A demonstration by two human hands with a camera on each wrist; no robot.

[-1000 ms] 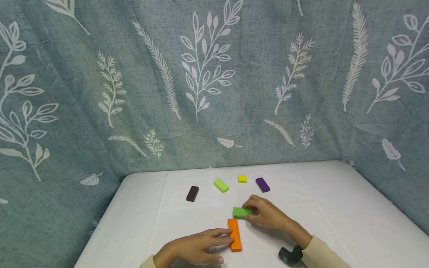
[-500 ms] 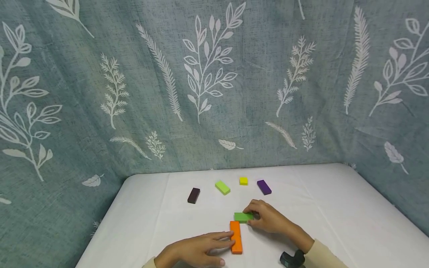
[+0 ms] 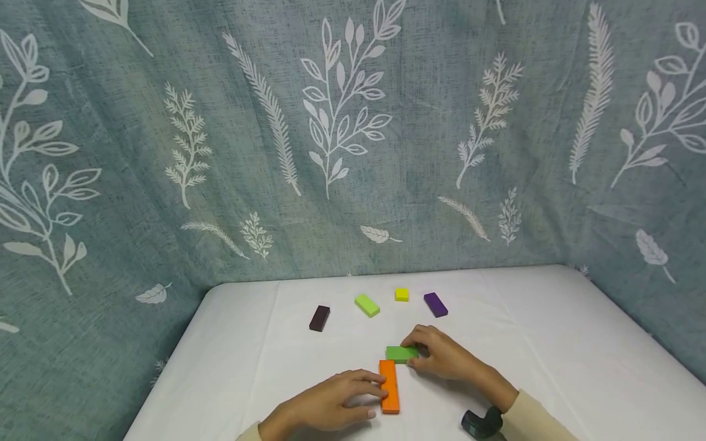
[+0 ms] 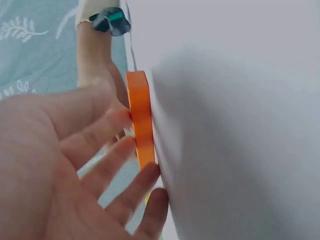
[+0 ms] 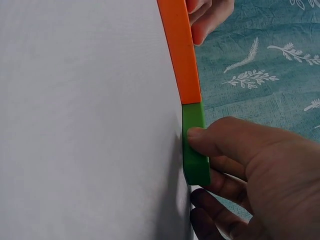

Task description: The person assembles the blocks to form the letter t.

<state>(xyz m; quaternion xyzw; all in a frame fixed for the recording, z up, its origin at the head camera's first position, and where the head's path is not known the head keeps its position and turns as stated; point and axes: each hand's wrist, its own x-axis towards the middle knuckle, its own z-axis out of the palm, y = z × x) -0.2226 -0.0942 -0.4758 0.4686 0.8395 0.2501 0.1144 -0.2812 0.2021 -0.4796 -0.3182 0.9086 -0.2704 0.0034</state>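
Note:
An orange rectangular block [image 3: 390, 392] lies lengthwise on the white table. My left hand [image 3: 333, 401] touches its left side with extended fingertips, while the thumb is apart from it, lower down. In the left wrist view, spread fingers [image 4: 127, 195] reach along the orange block [image 4: 140, 107]. My right hand [image 3: 441, 354] pinches a green block [image 3: 398, 354] by its right part, between thumb and fingers. That green block lies crosswise at the orange block's far end. In the right wrist view, the thumb rests on the green block [image 5: 192, 117], whose end meets the orange one.
Farther back on the white table [image 3: 231, 355] lie a dark brown block [image 3: 319, 318], a lime block [image 3: 366, 305], a small yellow block [image 3: 402, 294] and a purple block [image 3: 436, 304]. A patterned curtain [image 3: 413, 135] hangs behind. A black device [image 3: 481, 424] sits at the right wrist.
The orange block has turned slightly straighter, and its far end overlaps a little more of the green block's left part. My left thumb has moved up nearer the orange block.

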